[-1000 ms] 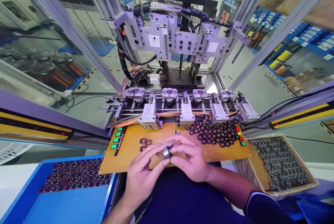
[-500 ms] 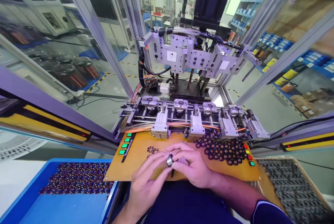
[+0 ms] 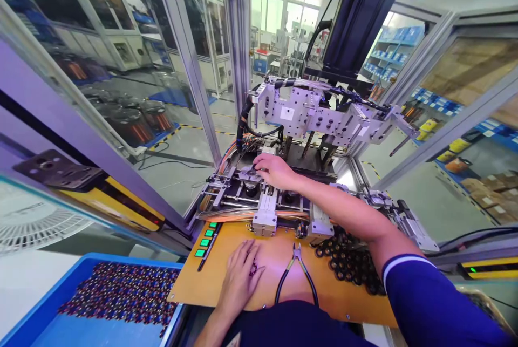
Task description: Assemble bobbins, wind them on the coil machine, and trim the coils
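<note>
My right hand (image 3: 275, 170) reaches across to the leftmost winding fixture (image 3: 250, 175). Its fingers are pinched together at the fixture's top; what is between them is hidden. Low on the orange board (image 3: 279, 260), my left hand (image 3: 239, 277) lies with its fingers stretched out, partly over small dark ring cores (image 3: 253, 269) that show beside the thumb. Cutting pliers (image 3: 297, 255) with black handles rest on the board to its right, jaws pointing away from me. Under my right forearm, many dark ring cores (image 3: 343, 263) are spread on the board.
A blue tray (image 3: 87, 260) with rows of wound ring cores stands at the lower left. Green buttons (image 3: 205, 243) line the board's left edge. Above the fixtures hangs a metal machine head (image 3: 315, 115). Yellow sensor bars (image 3: 121, 201) flank the opening.
My hands were together over the board, holding a silver-coloured ring. The right has moved forward to the leftmost fixture; the left has lowered onto the board. The pliers have come into clear view.
</note>
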Action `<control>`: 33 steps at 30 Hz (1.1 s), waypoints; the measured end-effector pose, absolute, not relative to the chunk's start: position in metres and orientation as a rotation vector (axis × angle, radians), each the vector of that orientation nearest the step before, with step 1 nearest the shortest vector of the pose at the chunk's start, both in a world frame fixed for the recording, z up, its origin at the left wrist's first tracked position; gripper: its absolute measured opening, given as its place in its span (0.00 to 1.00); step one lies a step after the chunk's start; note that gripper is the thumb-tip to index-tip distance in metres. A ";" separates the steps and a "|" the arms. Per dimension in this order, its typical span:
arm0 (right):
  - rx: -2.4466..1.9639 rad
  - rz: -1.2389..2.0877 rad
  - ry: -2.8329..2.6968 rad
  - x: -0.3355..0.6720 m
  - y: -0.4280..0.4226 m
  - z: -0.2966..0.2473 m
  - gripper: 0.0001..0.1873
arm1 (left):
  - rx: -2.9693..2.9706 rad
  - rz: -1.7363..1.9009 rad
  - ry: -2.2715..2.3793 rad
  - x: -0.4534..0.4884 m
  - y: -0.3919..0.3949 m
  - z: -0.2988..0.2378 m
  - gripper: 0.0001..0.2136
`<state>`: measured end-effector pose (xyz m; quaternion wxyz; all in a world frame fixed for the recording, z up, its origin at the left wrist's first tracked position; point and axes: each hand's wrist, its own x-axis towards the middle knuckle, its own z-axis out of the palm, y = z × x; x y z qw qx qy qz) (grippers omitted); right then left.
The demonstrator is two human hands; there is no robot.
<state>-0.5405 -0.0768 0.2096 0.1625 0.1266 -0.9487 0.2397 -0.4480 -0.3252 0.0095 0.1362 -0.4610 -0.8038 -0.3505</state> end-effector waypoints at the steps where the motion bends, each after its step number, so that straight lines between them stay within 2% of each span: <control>1: 0.373 0.640 -2.741 -0.552 -0.076 0.204 0.02 | -1.331 -1.004 -2.321 -0.448 -0.323 0.007 0.20; 8: 0.420 0.452 -2.885 -0.571 -0.073 0.181 0.05 | -1.333 -0.978 -2.310 -0.448 -0.323 0.006 0.15; 23: 0.343 0.158 -3.056 -0.574 -0.089 0.186 0.11 | -1.338 -1.006 -2.352 -0.448 -0.322 0.010 0.14; 33: 0.581 0.112 -2.999 -0.553 -0.076 0.185 0.13 | -1.323 -1.018 -2.351 -0.448 -0.323 0.010 0.14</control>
